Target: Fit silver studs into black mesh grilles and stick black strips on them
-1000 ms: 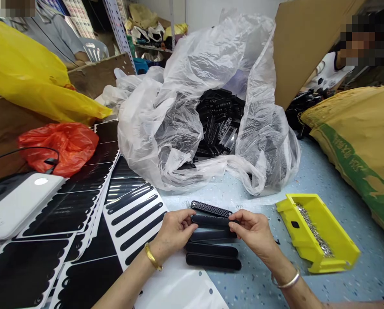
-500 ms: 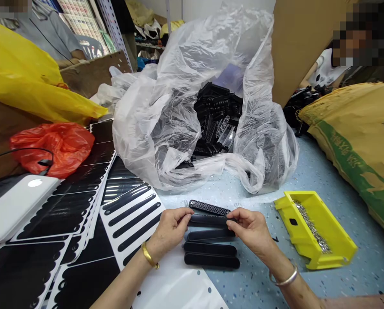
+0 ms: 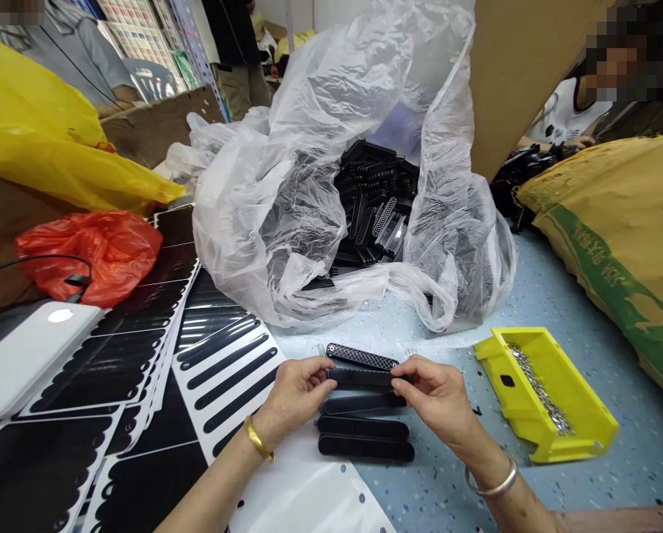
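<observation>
Slim black piece [image 3: 360,378]: ends pinched by left hand [image 3: 299,390] and right hand [image 3: 436,392]; uneven pull could skew it; its underside unclear.

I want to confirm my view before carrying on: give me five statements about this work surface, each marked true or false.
1. The left hand and the right hand hold opposite ends of one long black round-ended strip. True.
2. The open yellow plastic bin stands left of the left hand. False: the bin is to the right of the right hand.
3. Small shiny metal pieces lie in that bin. True.
4. The crumpled translucent plastic bag holds only red parts. False: black parts show inside that bag.
5. A gold-coloured bracelet is on the left wrist. True.
</observation>
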The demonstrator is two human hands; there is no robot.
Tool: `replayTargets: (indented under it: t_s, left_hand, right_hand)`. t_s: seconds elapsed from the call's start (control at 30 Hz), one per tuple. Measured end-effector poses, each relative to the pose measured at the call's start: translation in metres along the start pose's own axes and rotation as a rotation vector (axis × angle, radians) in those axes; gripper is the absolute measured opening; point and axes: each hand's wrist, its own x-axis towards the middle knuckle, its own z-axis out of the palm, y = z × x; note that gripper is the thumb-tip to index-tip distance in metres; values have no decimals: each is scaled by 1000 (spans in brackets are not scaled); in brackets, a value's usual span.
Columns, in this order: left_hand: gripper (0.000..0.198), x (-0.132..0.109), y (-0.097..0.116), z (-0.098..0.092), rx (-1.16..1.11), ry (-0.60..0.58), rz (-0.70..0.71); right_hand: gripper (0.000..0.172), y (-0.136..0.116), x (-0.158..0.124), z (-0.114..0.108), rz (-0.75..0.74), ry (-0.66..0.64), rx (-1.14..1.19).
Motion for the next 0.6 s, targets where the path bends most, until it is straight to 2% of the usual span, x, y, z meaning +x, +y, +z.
replayTargets:
  t_s: [0.27,0.6]
  left_hand:
    - [21,1,0,-1,-10,3,-18]
    - [21,1,-3,0,-24,4,-16]
  right_hand:
    - [8,-4,-5,-2,-165,11,-106]
    - [6,-10,-3,-5,-58,54,18]
